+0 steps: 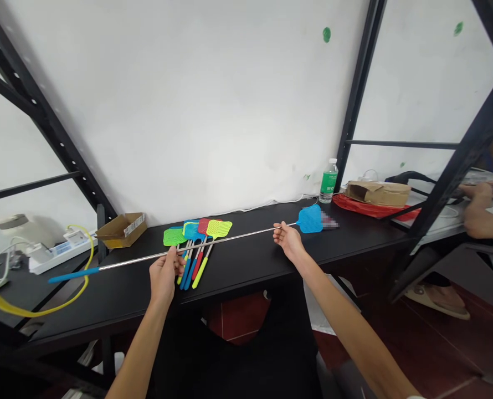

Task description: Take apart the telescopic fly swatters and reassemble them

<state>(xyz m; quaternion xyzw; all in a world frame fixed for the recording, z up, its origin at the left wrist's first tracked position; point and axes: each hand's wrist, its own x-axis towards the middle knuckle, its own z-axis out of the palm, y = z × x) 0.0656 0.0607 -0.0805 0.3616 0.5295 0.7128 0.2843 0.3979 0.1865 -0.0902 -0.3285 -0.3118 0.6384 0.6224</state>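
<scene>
Two grips on a long fly swatter (pixel 230 239), left hand (pixel 166 275) closed, right hand (pixel 287 241) pinching, head (pixel 311 219) pointing right

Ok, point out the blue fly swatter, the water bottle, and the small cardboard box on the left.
Blue fly swatter (pixel 311 220): head view, on its mesh head.
Water bottle (pixel 328 183): head view, on its green label.
Small cardboard box (pixel 118 235): head view, on its outer wall.

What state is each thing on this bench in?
Blue fly swatter: steel shaft extended, held in both hands.
Left hand: closed around the steel shaft.
Right hand: pinching the steel shaft near the head.
Other fly swatters: lying fanned, overlapping.
Water bottle: upright, capped.
Cardboard box: open.
</scene>
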